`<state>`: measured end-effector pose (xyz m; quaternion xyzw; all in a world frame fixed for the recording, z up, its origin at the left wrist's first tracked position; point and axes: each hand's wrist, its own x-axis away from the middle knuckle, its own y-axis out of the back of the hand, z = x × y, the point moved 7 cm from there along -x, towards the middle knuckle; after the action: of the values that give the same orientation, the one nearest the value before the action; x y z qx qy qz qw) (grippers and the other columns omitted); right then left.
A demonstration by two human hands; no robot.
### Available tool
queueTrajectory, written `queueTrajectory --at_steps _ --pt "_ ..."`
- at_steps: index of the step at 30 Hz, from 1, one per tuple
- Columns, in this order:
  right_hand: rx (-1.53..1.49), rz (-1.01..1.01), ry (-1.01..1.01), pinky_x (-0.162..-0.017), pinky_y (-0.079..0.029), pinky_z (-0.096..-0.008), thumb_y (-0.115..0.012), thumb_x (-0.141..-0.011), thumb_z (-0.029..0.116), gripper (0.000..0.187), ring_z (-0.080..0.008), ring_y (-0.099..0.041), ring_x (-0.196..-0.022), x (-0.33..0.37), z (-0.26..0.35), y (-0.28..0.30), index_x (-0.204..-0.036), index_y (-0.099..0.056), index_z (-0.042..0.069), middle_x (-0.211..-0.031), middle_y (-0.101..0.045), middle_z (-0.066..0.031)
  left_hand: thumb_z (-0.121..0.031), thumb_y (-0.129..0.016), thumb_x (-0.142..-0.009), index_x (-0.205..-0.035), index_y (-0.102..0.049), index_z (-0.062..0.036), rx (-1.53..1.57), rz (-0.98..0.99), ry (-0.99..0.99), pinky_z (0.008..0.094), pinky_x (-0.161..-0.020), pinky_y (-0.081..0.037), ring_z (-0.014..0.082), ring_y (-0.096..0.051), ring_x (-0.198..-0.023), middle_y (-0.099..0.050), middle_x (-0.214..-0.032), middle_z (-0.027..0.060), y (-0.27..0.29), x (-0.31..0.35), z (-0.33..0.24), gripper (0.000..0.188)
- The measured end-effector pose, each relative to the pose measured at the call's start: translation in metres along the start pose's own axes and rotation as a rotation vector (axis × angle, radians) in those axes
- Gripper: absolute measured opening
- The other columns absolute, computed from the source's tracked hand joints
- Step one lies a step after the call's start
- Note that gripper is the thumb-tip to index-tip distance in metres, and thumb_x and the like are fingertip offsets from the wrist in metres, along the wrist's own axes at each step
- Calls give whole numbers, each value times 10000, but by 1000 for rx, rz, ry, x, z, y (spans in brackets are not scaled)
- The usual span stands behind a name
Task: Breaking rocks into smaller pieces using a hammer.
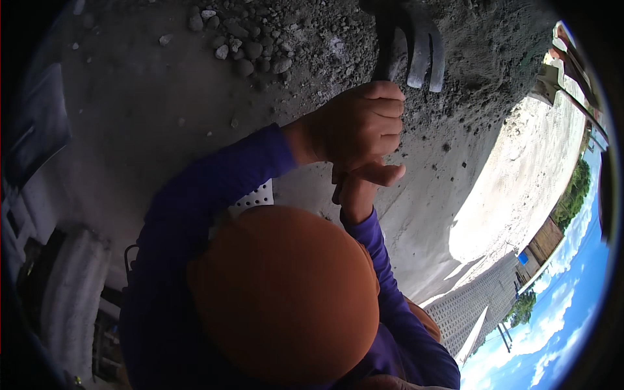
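**A:** What sits along the left edge of the frame?

**B:** Mostly shadow. Low on the left there is a pale sack (75,292), grey and ribbed, standing in the dark. Above it the grey ground (143,97) runs up to the top of the frame.

**A:** And near the top, left of middle?

**B:** A scatter of small stones (244,49) lying on the grey sand, with finer grit spreading to the right of them.

**A:** The middle of the frame?

**B:** An orange rounded shape (286,292) fills the lower middle — I cannot tell what it is, it is too close to the camera. A purple sleeve (208,188) rises from behind it toward the upper middle.

**A:** The hands?

**B:** The left hand (357,123) is closed in a fist around a dark handle (385,45), which runs up to the top edge. The right hand (364,179) sits just below it, touching its underside; whether it grips anything I cannot tell, since only a thumb and the edge of the palm show.

**A:** Where is the tool's working end?

**B:** At the top, right of middle — curved grey metal prongs (426,55) just beside the handle, over the sand.

**A:** Further right?

**B:** A sunlit sand heap (526,169), then low on the right a perforated grey block (468,305), trees and blue sky.
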<state>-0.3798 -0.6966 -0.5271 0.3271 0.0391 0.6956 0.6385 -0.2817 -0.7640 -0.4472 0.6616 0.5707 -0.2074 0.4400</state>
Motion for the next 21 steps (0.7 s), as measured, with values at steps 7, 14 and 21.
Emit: queueTrajectory --at_steps 7,14,21 --pt "-227 118 -117 -649 -468 -325 -455 -880 287 339 -270 -626 -703 -22 -63 -40 -856 -572 -30 -723 -613 -171 -251 -469 -819 -548 -480 -76 6 322 200 374 -836 -386 217 -487 -655 -476 -612 48 -30 50 39 324" --pt "-581 528 -446 -542 -447 -303 -419 -902 380 388 -177 -555 -551 0 -61 -63 -901 -520 6 -663 -544 -78 -281 -488 -785 -533 -485 -66 -44 283 305 384 -823 -370 230 -482 -644 -451 -582 53 -16 76 39 331" --pt "-458 503 -496 -451 -396 -242 -570 -845 337 296 -137 -502 -466 42 -50 -53 -841 -510 47 -616 -515 -49 -304 -510 -829 -503 -554 -79 -47 388 247 374 -831 -378 206 -492 -618 -492 -509 43 -34 71 36 399"
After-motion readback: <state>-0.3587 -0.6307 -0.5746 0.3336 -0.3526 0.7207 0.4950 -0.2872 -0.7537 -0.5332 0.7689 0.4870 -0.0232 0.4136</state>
